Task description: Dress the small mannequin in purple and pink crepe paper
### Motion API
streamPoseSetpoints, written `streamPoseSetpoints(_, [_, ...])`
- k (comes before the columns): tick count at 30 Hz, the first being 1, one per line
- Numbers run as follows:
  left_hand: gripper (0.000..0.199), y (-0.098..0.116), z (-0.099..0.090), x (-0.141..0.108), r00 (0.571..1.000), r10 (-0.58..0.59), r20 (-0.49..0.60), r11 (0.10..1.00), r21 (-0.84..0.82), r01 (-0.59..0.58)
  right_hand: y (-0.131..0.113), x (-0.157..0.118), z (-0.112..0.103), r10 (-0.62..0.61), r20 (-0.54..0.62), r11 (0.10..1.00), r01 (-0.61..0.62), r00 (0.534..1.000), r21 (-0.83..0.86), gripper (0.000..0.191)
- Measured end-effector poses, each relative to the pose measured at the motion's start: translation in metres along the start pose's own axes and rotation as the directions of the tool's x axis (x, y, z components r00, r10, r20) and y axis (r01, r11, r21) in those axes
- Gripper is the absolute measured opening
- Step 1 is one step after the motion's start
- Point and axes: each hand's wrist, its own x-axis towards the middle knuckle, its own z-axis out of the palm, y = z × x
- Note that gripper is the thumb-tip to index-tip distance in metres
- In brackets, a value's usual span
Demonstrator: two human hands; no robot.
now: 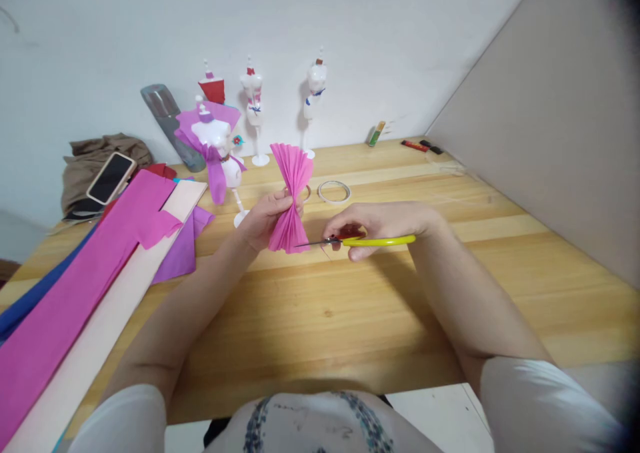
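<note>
My left hand pinches a pleated pink paper fan at its gathered middle, so the folds spread out above and below like a bow. In my right hand is a pair of scissors with yellow and red handles. Their blades point left, and the tips reach the lower edge of the pleated paper; whether they cut into it I cannot tell. Two tape rolls lie just behind: one in plain sight, the other partly hidden by the paper.
Small white dress forms with coloured paper pieces stand along the wall. At left lie long pink sheets, cream and purple paper, a phone and brown cloth. A glue stick stands at the back; a side panel rises at right.
</note>
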Motion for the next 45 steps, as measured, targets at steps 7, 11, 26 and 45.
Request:
streamPoseSetpoints(7, [0.038, -0.001, -0.002, 0.000, 0.998, 0.018, 0.052, 1.000, -0.023, -0.017, 0.000, 0.002, -0.001, 0.039, 0.024, 0.999, -0.039, 0.999, 0.023, 0.049])
streamPoseSetpoints(11, [0.035, -0.003, -0.004, 0.001, 0.997, 0.034, 0.063, 0.999, -0.035, -0.032, 0.000, 0.002, 0.000, 0.031, 0.028, 0.999, -0.032, 0.999, 0.022, 0.049])
streamPoseSetpoints(26, [0.040, -0.008, -0.008, 0.003, 0.994, 0.012, 0.105, 1.000, -0.030, -0.009, 0.003, 0.003, -0.001, 0.020, 0.032, 0.999, -0.019, 0.999, -0.035, 0.045])
streamPoseSetpoints(45, [0.042, -0.011, -0.011, 0.006, 0.996, 0.037, 0.077, 0.999, -0.024, -0.035, 0.004, 0.003, 0.000, 0.047, 0.012, 0.999, -0.047, 0.999, 0.000, 0.049])
